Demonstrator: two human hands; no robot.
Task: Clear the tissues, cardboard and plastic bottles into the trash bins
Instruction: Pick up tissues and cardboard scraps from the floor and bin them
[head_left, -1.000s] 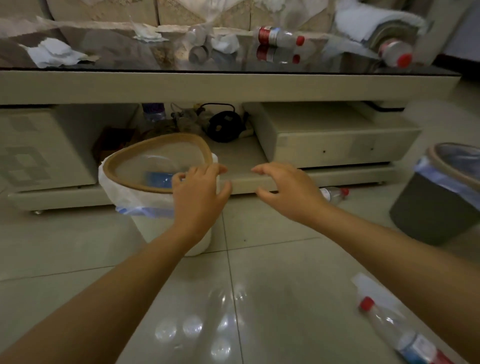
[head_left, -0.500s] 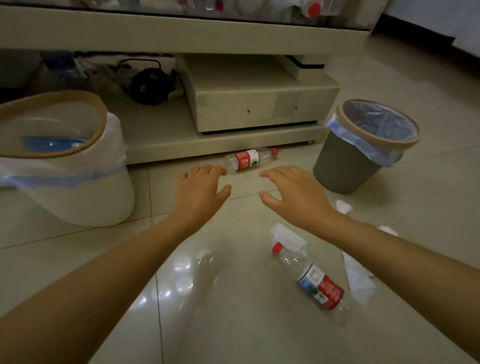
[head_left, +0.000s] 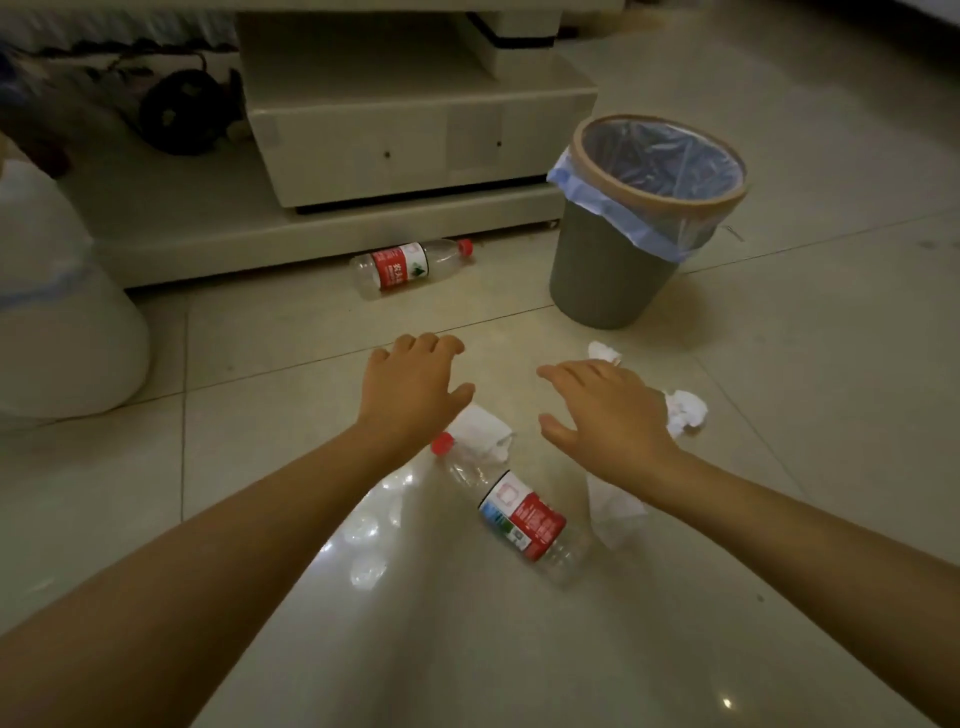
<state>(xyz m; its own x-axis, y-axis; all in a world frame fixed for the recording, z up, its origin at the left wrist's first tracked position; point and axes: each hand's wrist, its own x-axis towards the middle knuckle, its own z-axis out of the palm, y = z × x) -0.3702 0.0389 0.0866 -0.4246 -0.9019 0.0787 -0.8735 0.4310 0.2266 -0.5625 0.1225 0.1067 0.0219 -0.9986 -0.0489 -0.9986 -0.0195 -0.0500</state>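
A clear plastic bottle with a red cap and red label lies on the floor tiles between my forearms. A second bottle lies at the foot of the low table. White tissues are scattered nearby: one by the near bottle's cap, one right of my right hand, a small one beyond it and one under my right wrist. My left hand and my right hand hover open above the floor, holding nothing. A grey bin with a blue liner stands at the right.
A white bin with a liner stands at the left edge. The low table's bottom shelf carries a drawer box and a dark round object with cables. Open floor tiles lie to the right of the grey bin.
My view has swung down and right, away from the tabletop and the white bin toward the floor. Both hands stay open and now hover over the near bottle and tissues.
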